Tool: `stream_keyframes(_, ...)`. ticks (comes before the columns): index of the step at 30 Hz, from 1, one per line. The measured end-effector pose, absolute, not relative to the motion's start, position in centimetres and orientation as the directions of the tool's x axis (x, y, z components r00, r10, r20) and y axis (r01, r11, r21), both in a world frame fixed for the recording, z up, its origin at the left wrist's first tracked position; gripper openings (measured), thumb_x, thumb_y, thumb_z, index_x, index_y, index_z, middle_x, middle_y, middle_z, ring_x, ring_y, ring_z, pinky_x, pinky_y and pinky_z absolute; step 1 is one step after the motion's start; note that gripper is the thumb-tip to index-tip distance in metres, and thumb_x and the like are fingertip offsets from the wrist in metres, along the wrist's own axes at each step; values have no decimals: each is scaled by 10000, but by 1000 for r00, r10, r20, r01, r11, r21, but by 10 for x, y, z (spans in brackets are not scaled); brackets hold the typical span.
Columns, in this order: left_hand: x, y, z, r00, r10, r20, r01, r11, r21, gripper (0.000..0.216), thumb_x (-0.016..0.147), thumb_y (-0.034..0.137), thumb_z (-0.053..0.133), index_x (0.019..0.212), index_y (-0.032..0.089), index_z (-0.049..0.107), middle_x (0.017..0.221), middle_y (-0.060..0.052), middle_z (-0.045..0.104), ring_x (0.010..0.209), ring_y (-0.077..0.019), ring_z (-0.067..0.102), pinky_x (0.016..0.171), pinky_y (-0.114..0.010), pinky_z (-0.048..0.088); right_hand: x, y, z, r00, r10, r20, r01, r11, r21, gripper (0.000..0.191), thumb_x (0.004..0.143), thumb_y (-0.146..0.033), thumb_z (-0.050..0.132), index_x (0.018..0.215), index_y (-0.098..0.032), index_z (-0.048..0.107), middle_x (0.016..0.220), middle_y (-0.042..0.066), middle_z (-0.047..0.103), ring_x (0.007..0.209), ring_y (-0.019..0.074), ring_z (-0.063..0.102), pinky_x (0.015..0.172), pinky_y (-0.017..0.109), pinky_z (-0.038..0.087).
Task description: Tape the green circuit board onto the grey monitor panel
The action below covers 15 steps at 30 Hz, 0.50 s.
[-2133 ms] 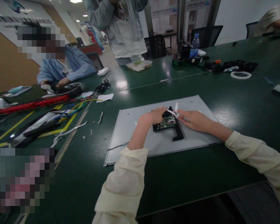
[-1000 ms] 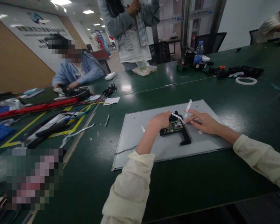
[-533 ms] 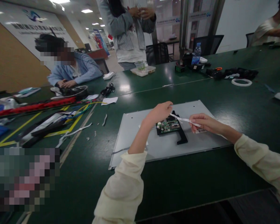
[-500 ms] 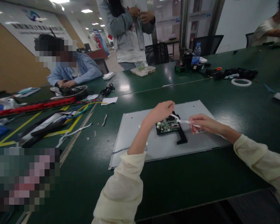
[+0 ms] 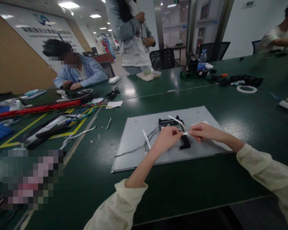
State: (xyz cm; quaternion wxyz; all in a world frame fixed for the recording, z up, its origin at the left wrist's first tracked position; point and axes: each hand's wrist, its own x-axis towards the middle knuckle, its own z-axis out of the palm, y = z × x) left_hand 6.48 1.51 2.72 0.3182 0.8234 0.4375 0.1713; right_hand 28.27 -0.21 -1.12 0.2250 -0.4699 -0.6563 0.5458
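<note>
A grey metal panel (image 5: 136,134) lies flat on the dark green table (image 5: 182,188). On it sits a small circuit board in a black bracket (image 5: 169,123), with a white strip (image 5: 175,119) across its top and grey cables (image 5: 134,149) trailing left. My left hand (image 5: 167,139) and my right hand (image 5: 203,132) meet just in front of the board. Both pinch the ends of a short white tape strip (image 5: 185,133) held between them, fingers closed.
At the far left a seated person (image 5: 79,72) works beside red and yellow cables (image 5: 38,108). Another person (image 5: 134,35) stands behind the table. A water bottle (image 5: 201,60), a white tape ring (image 5: 246,89), a plastic tray (image 5: 148,75) and paper scraps (image 5: 114,104) lie farther back.
Both hands came toward me, off the board, and drew together; the strip between them looks shorter. The board and cables now show uncovered. The view tilted up slightly.
</note>
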Motion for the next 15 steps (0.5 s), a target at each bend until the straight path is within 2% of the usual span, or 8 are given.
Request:
stream_keyframes(4, 64, 6, 4, 487, 870, 81, 627, -413, 661, 295, 831, 331, 471, 592, 165, 517, 543, 34, 482, 548, -109, 459, 529, -229, 284, 280, -3, -16, -357, 901, -247, 473, -53, -879, 355, 833, -490, 527, 701, -160, 536, 502, -25, 548, 453, 82, 509, 476, 208, 338)
stream_keyframes(10, 67, 1, -4, 453, 885, 107, 635, -405, 658, 288, 840, 326, 481, 609, 164, 536, 575, 18, 536, 552, -110, 482, 539, -229, 307, 278, -7, -20, -365, 918, -155, 547, 77, -833, 316, 855, -420, 483, 675, -167, 544, 496, -22, 564, 464, 98, 548, 539, 224, 418)
stream_keyframes(15, 67, -4, -2, 442, 888, 129, 686, -427, 589, 309, 852, 366, 495, 619, 168, 541, 594, 1, 569, 564, -119, 511, 531, -232, 316, 275, -10, -18, -349, 921, -171, 577, 68, -814, 322, 869, -411, 453, 677, -169, 546, 501, -17, 566, 476, 113, 565, 541, 228, 423)
